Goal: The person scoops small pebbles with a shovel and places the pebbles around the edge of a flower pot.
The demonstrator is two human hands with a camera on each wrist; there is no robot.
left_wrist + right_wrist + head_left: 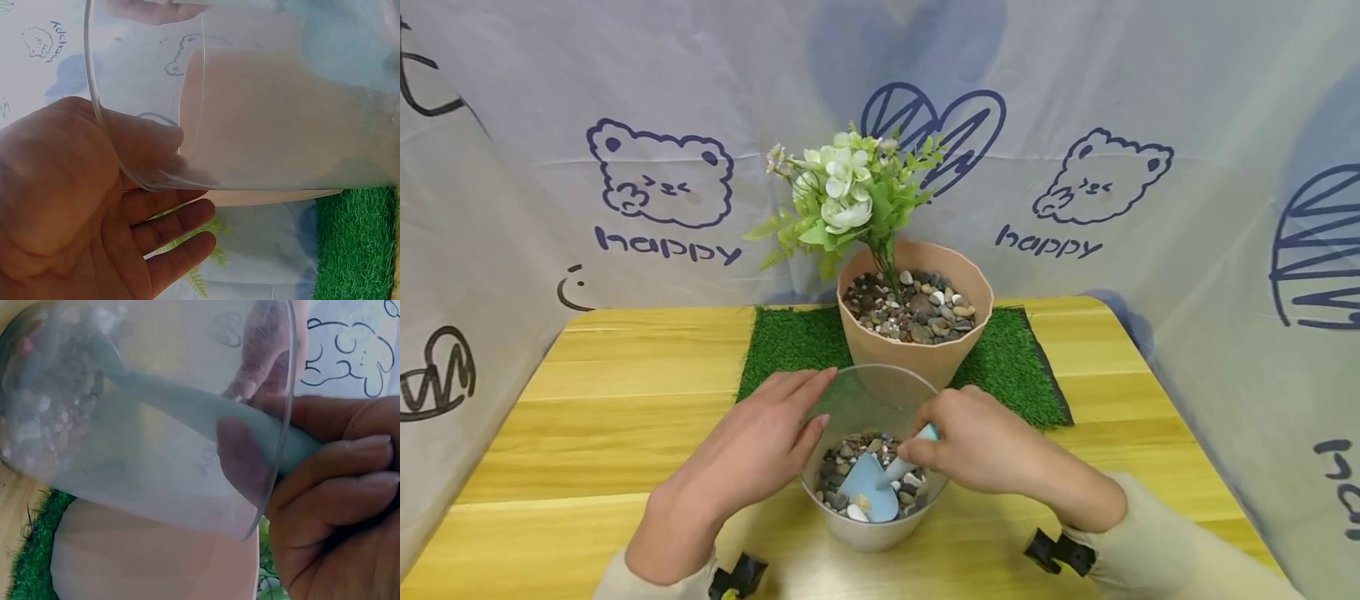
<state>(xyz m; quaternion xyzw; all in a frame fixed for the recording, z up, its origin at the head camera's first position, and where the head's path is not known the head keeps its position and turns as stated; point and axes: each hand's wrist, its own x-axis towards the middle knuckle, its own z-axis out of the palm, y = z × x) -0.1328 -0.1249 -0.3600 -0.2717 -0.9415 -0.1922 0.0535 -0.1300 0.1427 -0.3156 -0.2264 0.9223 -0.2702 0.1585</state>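
A clear bucket (pixel 876 396) stands near the table's front, with mixed pebbles (pixel 917 479) at its bottom. My left hand (pixel 767 442) holds its left rim; through the wall in the left wrist view the thumb (pixel 147 139) shows inside, and the other fingers lie outside. My right hand (pixel 981 442) grips the handle of a light blue trowel (pixel 868 487), whose blade lies on the pebbles with a few stones on it. In the right wrist view the trowel handle (pixel 187 409) slants out over the rim. Part of the handle is hidden by my right fingers.
Right behind the bucket, a peach flowerpot (pixel 902 358) holds pebbles and a bunch of white flowers (pixel 846 179) with green leaves. It stands on a green turf mat (pixel 1015 367). The wooden table (pixel 595 417) is backed by a printed cloth (pixel 760 67).
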